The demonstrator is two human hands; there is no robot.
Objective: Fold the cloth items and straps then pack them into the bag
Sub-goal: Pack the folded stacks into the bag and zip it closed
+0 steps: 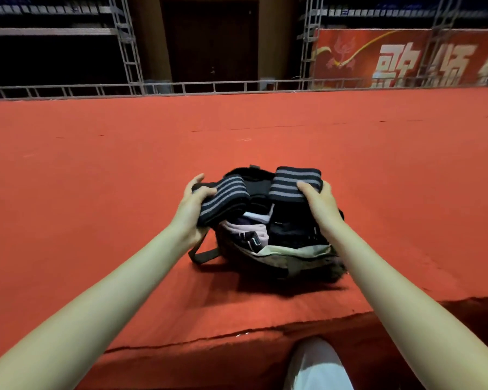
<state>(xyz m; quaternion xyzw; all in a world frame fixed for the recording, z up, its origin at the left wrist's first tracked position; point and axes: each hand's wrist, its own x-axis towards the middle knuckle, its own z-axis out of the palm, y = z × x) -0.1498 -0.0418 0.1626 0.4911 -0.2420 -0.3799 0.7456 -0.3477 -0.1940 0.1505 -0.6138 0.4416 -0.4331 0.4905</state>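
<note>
An open dark bag (296,258) with a pale lining sits on the red carpeted stage. Folded dark and light cloth items (258,225) lie inside it. My left hand (192,205) grips a folded black strap with grey stripes (226,197) just above the bag's left side. My right hand (320,201) grips a second folded black strap with grey stripes (295,182) above the bag's right side. The thumbs lie on top of the straps.
The red stage floor (124,164) stretches wide around the bag, with its front edge (237,333) close to me. A metal truss rail (209,87) and a red banner (406,57) stand at the back. A white trouser leg (316,367) shows below.
</note>
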